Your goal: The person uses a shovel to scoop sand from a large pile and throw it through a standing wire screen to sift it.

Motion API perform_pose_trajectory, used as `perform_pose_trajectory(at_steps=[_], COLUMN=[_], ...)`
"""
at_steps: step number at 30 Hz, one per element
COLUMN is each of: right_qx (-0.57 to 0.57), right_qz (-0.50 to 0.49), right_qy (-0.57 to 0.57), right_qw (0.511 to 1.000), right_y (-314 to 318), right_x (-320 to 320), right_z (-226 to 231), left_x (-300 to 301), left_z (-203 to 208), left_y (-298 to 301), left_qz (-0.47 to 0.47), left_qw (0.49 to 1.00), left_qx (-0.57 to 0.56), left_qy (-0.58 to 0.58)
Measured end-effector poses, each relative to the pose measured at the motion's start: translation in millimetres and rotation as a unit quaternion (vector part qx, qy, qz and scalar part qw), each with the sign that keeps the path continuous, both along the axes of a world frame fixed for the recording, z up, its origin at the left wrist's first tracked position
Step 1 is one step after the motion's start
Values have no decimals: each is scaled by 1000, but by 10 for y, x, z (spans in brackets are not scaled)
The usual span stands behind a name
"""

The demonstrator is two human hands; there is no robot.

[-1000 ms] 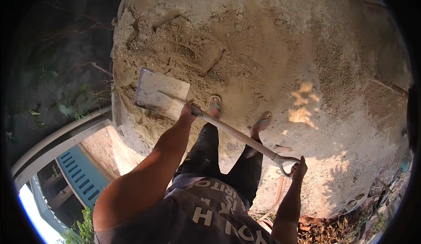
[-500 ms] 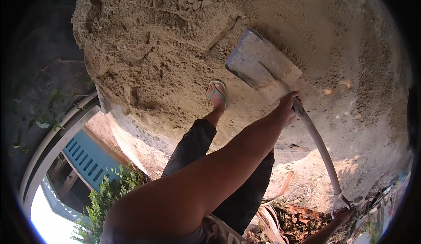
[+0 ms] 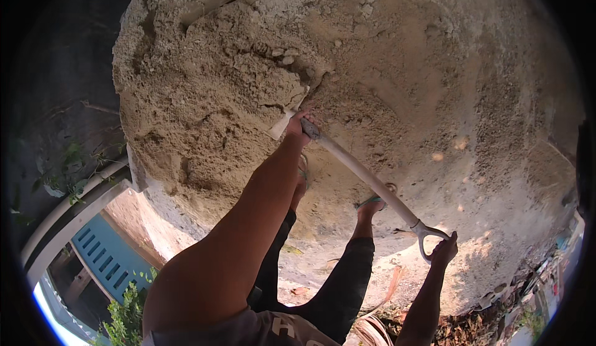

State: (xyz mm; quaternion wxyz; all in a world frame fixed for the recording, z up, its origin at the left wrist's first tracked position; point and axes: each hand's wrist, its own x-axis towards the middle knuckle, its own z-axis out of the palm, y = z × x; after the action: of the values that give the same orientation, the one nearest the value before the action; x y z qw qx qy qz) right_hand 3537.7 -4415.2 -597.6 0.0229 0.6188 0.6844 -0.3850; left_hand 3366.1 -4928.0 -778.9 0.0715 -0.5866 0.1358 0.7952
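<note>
A shovel (image 3: pixel 366 175) with a pale shaft lies slantwise across the middle of the view. My left hand (image 3: pixel 299 125) is wrapped round the low end of its shaft, close to the blade. On the D-shaped handle at the lower right, my right hand (image 3: pixel 444 248) is closed round the grip. The shovel's blade (image 3: pixel 282 124) is driven into the heap of damp, crumbly sand (image 3: pixel 217 91); only a small part of it shows, and sand covers the rest. Broken clumps sit just beyond the blade.
My feet in flip-flops (image 3: pixel 377 202) stand on sandy ground just nearer than the heap. A pale rail (image 3: pixel 77 215) and a blue slatted panel (image 3: pixel 105 256) are at lower left, beside a leafy plant (image 3: pixel 127 315). Dry leaves and debris (image 3: pixel 462 330) lie at lower right.
The shovel has swung left and its blade has gone from above bare ground into the sand heap. Both hands moved with it, the right one up and leftward.
</note>
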Motion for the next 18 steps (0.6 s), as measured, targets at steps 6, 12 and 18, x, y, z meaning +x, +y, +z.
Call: perform_pose_trajectory(at_steps=[6, 12, 18], right_qx=[-100, -134, -185], right_qz=[106, 290, 273], right_qy=[-48, -159, -237], right_qw=[988, 934, 914], right_y=[372, 828, 1477], right_x=[-259, -141, 686], right_z=[483, 1058, 1480], left_x=[1338, 2456, 2031], left_z=[392, 1545, 2323], left_y=[-287, -159, 515], left_qz=[67, -30, -159], left_qw=[996, 967, 931], left_qx=[-39, -150, -213], left_qy=[-41, -204, -249])
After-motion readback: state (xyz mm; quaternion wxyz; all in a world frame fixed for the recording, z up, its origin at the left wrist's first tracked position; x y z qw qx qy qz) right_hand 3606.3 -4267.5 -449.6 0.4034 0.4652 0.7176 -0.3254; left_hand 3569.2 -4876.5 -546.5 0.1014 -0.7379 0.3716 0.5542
